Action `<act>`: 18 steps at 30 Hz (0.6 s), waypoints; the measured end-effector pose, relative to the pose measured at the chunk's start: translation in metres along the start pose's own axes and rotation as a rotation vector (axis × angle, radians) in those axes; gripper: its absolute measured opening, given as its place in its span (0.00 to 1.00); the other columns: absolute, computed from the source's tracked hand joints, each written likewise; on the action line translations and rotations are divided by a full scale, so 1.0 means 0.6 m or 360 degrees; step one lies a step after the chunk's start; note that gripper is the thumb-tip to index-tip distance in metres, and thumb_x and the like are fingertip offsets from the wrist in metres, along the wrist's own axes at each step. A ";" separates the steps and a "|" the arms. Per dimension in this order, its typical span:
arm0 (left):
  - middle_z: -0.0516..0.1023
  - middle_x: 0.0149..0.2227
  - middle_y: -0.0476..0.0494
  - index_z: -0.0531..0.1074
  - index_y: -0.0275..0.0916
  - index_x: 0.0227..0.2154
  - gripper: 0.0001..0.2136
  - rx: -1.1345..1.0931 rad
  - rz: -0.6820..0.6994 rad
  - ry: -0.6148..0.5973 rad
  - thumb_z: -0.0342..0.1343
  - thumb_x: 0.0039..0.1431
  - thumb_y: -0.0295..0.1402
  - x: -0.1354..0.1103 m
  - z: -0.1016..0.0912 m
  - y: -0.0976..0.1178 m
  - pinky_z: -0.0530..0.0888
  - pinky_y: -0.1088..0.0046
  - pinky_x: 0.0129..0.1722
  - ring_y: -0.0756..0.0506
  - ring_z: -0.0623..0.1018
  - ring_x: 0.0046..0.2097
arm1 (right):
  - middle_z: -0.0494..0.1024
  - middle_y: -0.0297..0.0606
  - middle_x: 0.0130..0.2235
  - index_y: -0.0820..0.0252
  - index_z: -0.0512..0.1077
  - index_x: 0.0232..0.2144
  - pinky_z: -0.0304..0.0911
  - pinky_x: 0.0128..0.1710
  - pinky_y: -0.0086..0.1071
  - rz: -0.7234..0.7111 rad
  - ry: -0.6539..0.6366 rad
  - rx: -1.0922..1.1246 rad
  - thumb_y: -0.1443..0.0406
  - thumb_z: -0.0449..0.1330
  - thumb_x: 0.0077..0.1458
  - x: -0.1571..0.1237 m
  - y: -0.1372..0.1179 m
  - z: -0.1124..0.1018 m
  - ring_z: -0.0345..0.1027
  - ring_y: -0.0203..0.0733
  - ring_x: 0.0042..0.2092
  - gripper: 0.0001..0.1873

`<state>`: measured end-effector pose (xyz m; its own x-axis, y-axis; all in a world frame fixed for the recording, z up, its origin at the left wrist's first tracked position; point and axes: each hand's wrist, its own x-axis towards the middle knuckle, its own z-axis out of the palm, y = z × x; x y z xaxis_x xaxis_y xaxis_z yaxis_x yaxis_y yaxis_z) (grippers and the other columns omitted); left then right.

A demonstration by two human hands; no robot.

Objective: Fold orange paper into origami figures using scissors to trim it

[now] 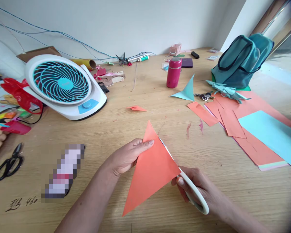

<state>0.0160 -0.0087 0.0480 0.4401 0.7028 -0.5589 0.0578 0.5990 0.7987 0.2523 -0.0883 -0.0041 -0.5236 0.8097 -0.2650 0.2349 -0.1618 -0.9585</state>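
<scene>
My left hand (133, 153) pinches a folded sheet of orange paper (151, 171) near its upper corner, thumb on top and the other fingers beneath. The paper is a pointed, roughly triangular shape. In my right hand (196, 181) are white-handled scissors (200, 200), their handles gripped by the fingers. The blades run along the paper's right edge and are mostly behind it, so how far they part is hidden. A small folded orange paper piece (137, 108) lies on the table beyond my hands.
Orange (232, 123) and light-blue paper (276, 132) spread at the right. Behind them stand a teal bag (242, 64) and a pink flask (174, 72). A white fan (65, 87), black scissors (9, 163) and a pixelated phone-like object (65, 170) are at the left.
</scene>
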 end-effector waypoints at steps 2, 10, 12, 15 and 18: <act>0.68 0.22 0.50 0.72 0.35 0.24 0.22 0.0044 -0.0005 -0.0023 0.65 0.53 0.52 -0.001 0.000 0.001 0.58 0.76 0.25 0.52 0.66 0.24 | 0.64 0.31 0.22 0.57 0.59 0.24 0.51 0.23 0.29 0.0012 0.0003 0.0029 0.38 0.47 0.63 0.001 0.000 0.001 0.55 0.34 0.24 0.32; 0.65 0.21 0.52 0.67 0.36 0.21 0.24 0.0124 -0.0026 -0.0050 0.64 0.53 0.53 -0.002 0.001 -0.001 0.56 0.76 0.24 0.53 0.63 0.23 | 0.62 0.30 0.21 0.58 0.60 0.23 0.52 0.23 0.29 -0.0005 0.0019 0.0000 0.38 0.48 0.63 0.003 -0.005 0.001 0.54 0.33 0.24 0.32; 0.65 0.20 0.52 0.67 0.36 0.20 0.24 0.0119 -0.0032 -0.0026 0.64 0.53 0.53 -0.001 0.002 -0.001 0.55 0.76 0.23 0.54 0.63 0.22 | 0.63 0.30 0.21 0.58 0.60 0.23 0.52 0.23 0.29 -0.0009 0.0021 -0.0012 0.38 0.48 0.63 0.002 -0.005 0.001 0.54 0.33 0.24 0.32; 0.66 0.20 0.51 0.67 0.36 0.20 0.24 0.0089 -0.0034 -0.0019 0.65 0.53 0.52 -0.002 0.003 -0.001 0.55 0.77 0.23 0.54 0.64 0.22 | 0.63 0.30 0.21 0.57 0.60 0.23 0.52 0.23 0.28 -0.0010 0.0023 -0.0019 0.38 0.48 0.63 0.003 -0.004 0.001 0.54 0.33 0.23 0.32; 0.69 0.21 0.50 0.67 0.36 0.19 0.23 0.0021 -0.0039 -0.0055 0.66 0.53 0.50 -0.003 0.003 0.000 0.57 0.77 0.22 0.53 0.66 0.22 | 0.64 0.30 0.21 0.57 0.60 0.23 0.52 0.23 0.29 0.0006 0.0023 -0.0023 0.38 0.48 0.63 0.004 -0.005 0.001 0.54 0.33 0.23 0.32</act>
<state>0.0170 -0.0105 0.0494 0.4691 0.6741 -0.5705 0.0806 0.6106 0.7878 0.2502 -0.0862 -0.0017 -0.5110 0.8171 -0.2668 0.2487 -0.1566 -0.9558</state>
